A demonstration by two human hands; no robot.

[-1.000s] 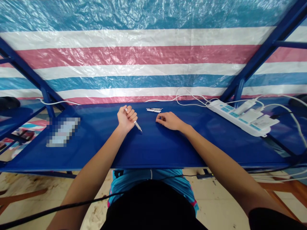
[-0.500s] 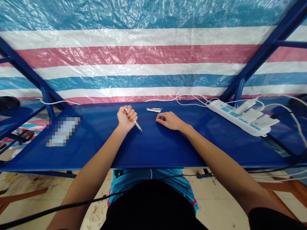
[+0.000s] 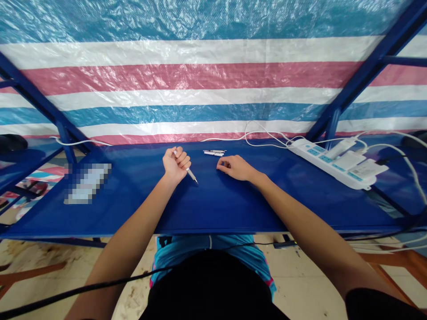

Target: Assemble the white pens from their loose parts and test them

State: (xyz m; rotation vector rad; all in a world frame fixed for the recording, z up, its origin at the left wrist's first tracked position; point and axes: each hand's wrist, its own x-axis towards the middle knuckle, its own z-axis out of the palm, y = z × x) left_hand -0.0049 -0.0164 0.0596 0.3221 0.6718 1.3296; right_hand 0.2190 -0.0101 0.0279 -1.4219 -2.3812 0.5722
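Note:
My left hand point(image 3: 176, 163) is closed around a pen point(image 3: 191, 175) with a white and grey barrel. Its pointed tip sticks out below the fist, down and to the right, and its white other end shows by the thumb. The fingers hide the middle of the barrel. Two more slim pens point(image 3: 214, 153) lie side by side on the blue table point(image 3: 213, 209), beyond and between the hands. Close to them, my right hand point(image 3: 237, 168) rests on the table, loosely curled, with a gap between thumb and fingers and nothing seen in it.
To the right lies a white power strip point(image 3: 328, 162) with several plugs and white cables point(image 3: 267, 133). A blurred, light flat object point(image 3: 88, 183) is on the table's left part. Blue metal posts point(image 3: 353, 84) stand at both sides, before a striped plastic sheet point(image 3: 200, 75).

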